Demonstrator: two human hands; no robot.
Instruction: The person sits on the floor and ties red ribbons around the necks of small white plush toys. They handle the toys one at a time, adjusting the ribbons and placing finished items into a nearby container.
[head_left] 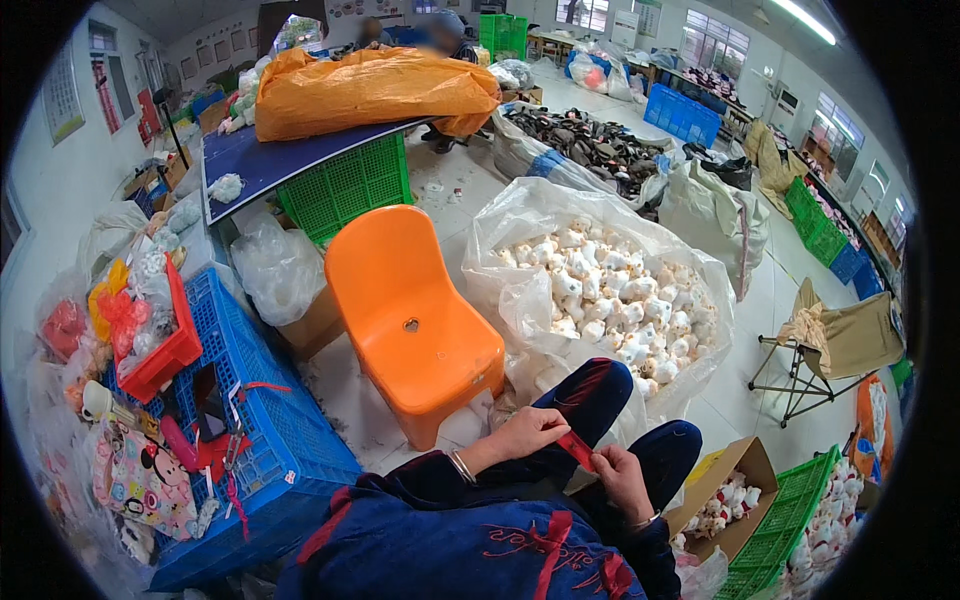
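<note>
Above my lap, a short red ribbon (574, 447) is stretched between my two hands. The fingers of my left hand (528, 434) pinch its upper left end. My right hand (622, 480) grips the other end, its fingers curled and partly hidden. Just beyond my knees stands a big clear plastic bag (510, 290) filled with small white plush toys (610, 290). An orange plastic chair (410, 310) is nearest to my left hand. To the right of my knees, a cardboard box (757, 468) holds more small white toys with red bits.
On my left, a blue crate (300, 440) carries a red tray (160, 350), a phone (208, 400) and scissors (235, 447). A green crate (790, 530) sits at lower right. Farther off are a folding chair (840, 335), a blue table (240, 170) and two people.
</note>
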